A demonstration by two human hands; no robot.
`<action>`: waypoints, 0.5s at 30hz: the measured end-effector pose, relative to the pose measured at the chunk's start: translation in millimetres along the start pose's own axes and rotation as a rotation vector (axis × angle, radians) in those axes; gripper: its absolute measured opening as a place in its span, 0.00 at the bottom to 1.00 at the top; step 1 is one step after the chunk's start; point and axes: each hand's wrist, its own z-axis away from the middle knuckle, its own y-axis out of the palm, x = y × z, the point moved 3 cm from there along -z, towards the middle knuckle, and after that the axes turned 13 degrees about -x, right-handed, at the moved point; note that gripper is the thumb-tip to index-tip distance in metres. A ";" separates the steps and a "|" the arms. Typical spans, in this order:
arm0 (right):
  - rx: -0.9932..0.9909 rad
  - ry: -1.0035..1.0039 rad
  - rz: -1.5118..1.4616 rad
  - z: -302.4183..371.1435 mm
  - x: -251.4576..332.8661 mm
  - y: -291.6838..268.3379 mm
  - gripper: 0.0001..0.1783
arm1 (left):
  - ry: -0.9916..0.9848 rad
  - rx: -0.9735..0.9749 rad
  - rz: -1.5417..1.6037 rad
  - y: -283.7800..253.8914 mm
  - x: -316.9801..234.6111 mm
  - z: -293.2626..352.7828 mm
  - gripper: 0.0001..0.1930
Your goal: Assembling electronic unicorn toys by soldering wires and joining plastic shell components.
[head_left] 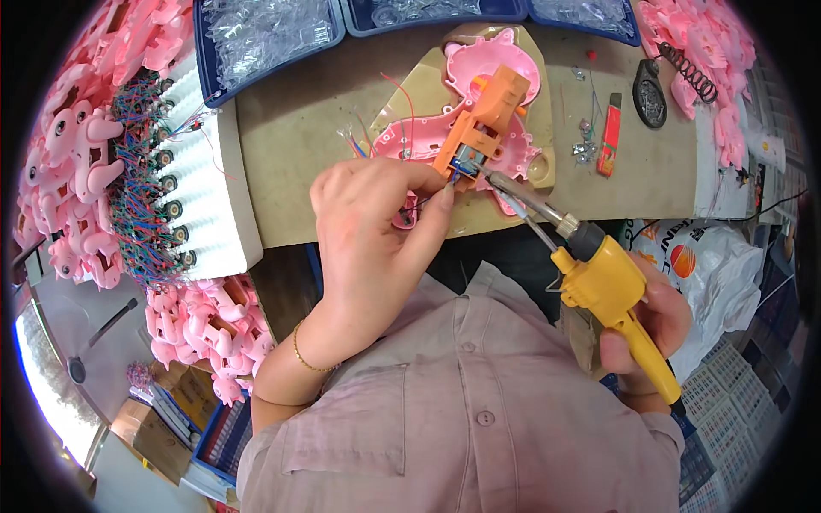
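Note:
My right hand is wrapped round the handle of a yellow soldering gun, whose metal tip reaches up and left to an orange plastic mechanism. At the tip, my left hand pinches a thin blue wire between thumb and forefinger, against the mechanism's near end. Beneath the mechanism lies an open pink plastic toy shell, set in a tan shaped holder. Loose red and blue wires stick up from the shell's left side. The fingertips partly hide the joint.
Blue bins of clear plastic parts line the back. On the left, a white foam tray carries wired round parts beside piled pink shells. At right lie a red utility knife, a black oval part and small metal bits.

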 end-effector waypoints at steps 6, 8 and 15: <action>-0.040 0.123 0.043 3.3 3.5 7.6 0.37 | 0.020 -0.054 0.029 1.2 0.3 3.6 0.04; -0.021 0.154 0.051 2.5 3.5 8.8 0.37 | 0.019 -0.051 0.036 1.2 0.1 3.6 0.04; -0.057 -0.113 0.019 -15.4 -5.3 17.8 0.27 | 0.023 -0.055 0.033 1.6 -0.1 3.1 0.04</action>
